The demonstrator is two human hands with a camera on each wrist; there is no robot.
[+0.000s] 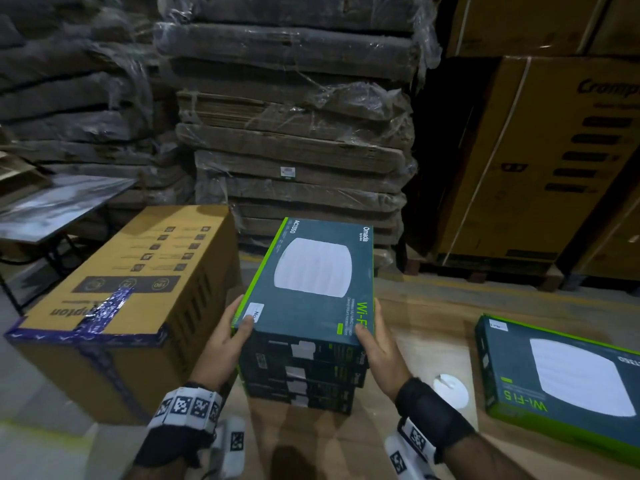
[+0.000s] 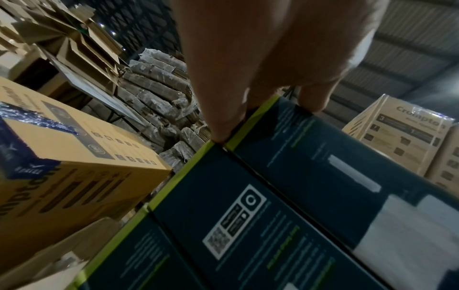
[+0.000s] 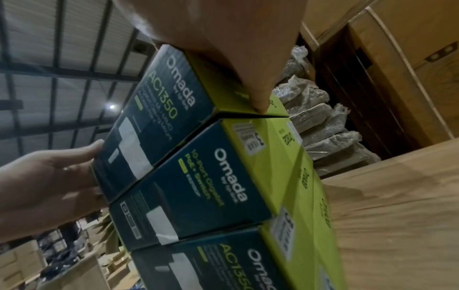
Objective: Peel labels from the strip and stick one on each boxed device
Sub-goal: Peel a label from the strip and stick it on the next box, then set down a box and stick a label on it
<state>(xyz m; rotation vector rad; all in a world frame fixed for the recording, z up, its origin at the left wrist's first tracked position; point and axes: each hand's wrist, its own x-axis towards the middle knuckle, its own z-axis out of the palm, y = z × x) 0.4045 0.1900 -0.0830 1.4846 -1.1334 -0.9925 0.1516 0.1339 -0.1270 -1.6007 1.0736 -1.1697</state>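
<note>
A stack of several dark teal device boxes (image 1: 301,375) with green edges stands on a wooden surface (image 1: 433,344). Both hands hold the top box (image 1: 311,271) by its near corners. My left hand (image 1: 242,323) grips the near-left corner, its thumb on a white label (image 1: 255,310) stuck there. My right hand (image 1: 367,332) grips the near-right corner, thumb on top. In the left wrist view, fingertips (image 2: 223,127) press the top box's (image 2: 323,157) green edge. In the right wrist view, fingers (image 3: 258,102) lie along the box's (image 3: 154,117) green side. A white round roll (image 1: 450,389) lies to the right.
Another teal box (image 1: 568,379) lies flat at the right with a white label (image 1: 498,326) at its far corner. A large taped cardboard carton (image 1: 128,299) stands close on the left. Wrapped flat cardboard stacks (image 1: 298,150) and tall cartons (image 1: 536,150) stand behind.
</note>
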